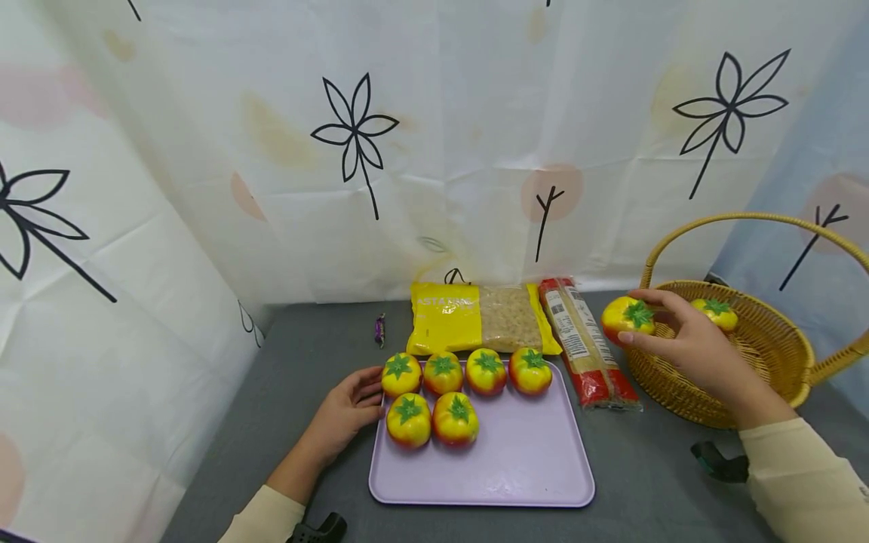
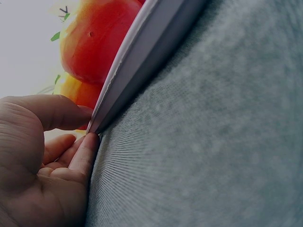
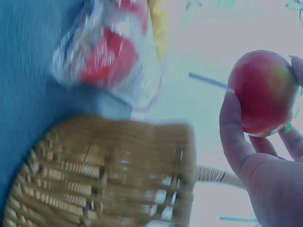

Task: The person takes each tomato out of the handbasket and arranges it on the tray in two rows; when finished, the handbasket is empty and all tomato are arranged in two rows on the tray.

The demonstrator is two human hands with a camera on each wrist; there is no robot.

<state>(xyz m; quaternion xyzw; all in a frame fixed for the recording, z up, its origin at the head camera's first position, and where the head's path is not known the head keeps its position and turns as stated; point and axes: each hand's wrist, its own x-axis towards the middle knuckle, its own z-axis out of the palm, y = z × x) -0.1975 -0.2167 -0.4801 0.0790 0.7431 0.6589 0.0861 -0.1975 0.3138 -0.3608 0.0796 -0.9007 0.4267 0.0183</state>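
So, a toy tomato [image 1: 627,316] is being held up in the right hand [image 1: 692,348], pinched between thumb and fingertips just over the near-left rim of the wicker basket [image 1: 781,377], which sits at the right of the grey worktop [image 1: 305,354]. In the right wrist view the same tomato [image 3: 264,92] is seen clear of the basket wall, off the weave, so it looks like it's carried in the air rather than resting on anything. One more tomato [image 1: 716,312] is left inside the basket, towards the far side. Over at the left, the lilac tray [image 1: 516,467] is steadied by the left hand [image 1: 346,411]: the thumb and a fingertip are pressed against the tray's left edge, with the thumb on top of the rim in the left wrist view, fingers only loosely bent, nothing really grabbed. Probably it's kept there so the tray doesn't slide around on the cloth. Six tomatoes are already lined up on the tray, four in a far row [image 1: 465,372] and two in a nearer row [image 1: 431,419], packed to the left, which leaves the near and right part of the tray bare. Behind the tray a yellow pasta bag [image 1: 475,317] is laid flat, and a long red spaghetti packet [image 1: 585,343] is lying between tray and basket. A small purple wrapped thing [image 1: 380,329] is sitting far left; what it is can't be made out.
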